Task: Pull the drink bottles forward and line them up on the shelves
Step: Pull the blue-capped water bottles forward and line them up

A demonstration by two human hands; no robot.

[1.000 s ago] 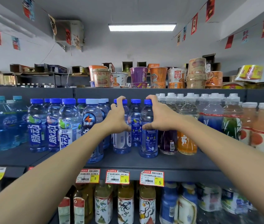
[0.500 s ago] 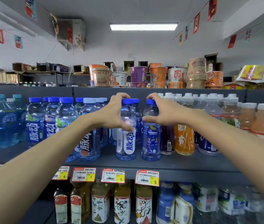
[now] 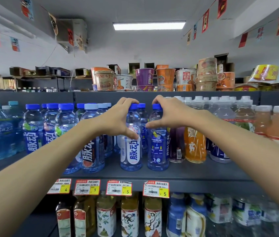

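Centre frame: our left hand (image 3: pixel 118 119) gripped a white-label bottle (image 3: pixel 131 155), our right hand (image 3: pixel 171 115) a blue-label bottle (image 3: pixel 157 151); mid-pull, we judged; next, align both at the shelf edge (image 3: pixel 197 184).

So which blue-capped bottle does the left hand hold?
The white-labelled bottle in front: the left hand curls over its cap. The dark-blue-labelled bottle beside it is in the right hand.
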